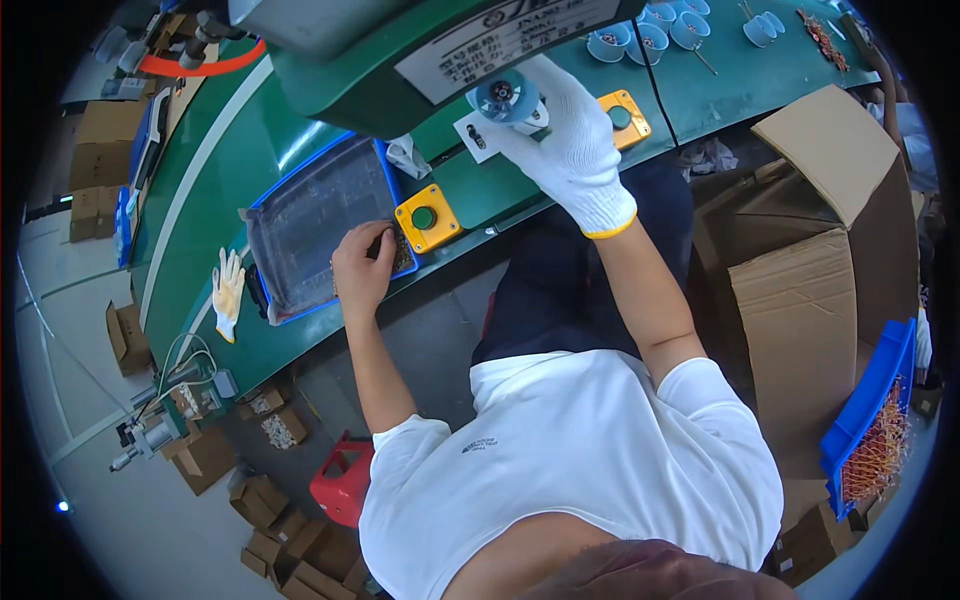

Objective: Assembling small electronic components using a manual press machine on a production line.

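My right hand [575, 150], in a white knit glove with a yellow cuff, closes thumb and fingers round a pale blue, see-through cup-shaped part [505, 98] with a dark centre. That part is just under the green machine head [350, 75], beside a white plate with slots [474, 137]. My bare left hand [362, 268] rests at the near right corner of a blue-rimmed tray [322, 215] with a dark lining. Its thumb and index finger come together over small brownish pieces; what they hold is too small to make out.
Yellow boxes with green buttons, one left [428, 218] and one right [622, 119], flank the machine. A loose white glove [228, 292] lies left of the tray. Several pale blue cups [648, 42] stand at the far right. Open cardboard boxes [800, 300] and a blue bin [868, 425] are right of me.
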The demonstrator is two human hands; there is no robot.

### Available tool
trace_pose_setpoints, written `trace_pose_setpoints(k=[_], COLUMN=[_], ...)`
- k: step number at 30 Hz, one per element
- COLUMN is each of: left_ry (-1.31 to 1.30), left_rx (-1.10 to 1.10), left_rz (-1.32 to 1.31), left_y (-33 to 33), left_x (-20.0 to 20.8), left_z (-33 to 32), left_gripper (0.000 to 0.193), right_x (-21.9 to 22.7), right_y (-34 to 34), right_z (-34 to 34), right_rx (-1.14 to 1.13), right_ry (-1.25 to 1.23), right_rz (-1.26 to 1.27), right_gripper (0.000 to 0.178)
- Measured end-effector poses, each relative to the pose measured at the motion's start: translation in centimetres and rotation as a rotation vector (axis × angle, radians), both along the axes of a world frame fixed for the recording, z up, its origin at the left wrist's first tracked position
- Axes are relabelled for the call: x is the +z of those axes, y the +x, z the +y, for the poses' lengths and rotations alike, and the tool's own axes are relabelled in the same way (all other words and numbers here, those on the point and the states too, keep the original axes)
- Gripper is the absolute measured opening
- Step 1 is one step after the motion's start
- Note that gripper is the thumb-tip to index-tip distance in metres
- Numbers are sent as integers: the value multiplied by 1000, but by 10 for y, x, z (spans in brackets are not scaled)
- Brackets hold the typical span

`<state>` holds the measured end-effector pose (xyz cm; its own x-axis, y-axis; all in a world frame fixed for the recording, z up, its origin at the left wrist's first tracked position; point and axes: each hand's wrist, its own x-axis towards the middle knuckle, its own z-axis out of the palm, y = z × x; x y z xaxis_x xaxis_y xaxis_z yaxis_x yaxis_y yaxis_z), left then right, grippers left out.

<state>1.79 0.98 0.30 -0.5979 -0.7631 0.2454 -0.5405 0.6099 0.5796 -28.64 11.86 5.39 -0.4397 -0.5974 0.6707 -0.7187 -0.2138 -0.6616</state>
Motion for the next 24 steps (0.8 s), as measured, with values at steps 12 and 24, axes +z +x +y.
trace_pose_setpoints(k=[12, 24], left_ry=[-3, -377], left_rx=[-24, -152], left_rz=[-12, 217], left_y=[-4, -36], left_x=[1, -5], left_z=[-1, 36], left_gripper=[11, 10], right_x=[31, 42], right_y=[-1, -2], right_z=[-3, 4], right_rx=[-44, -25], right_ry=[26, 182], right_rz=[173, -5], right_gripper=[52, 39])
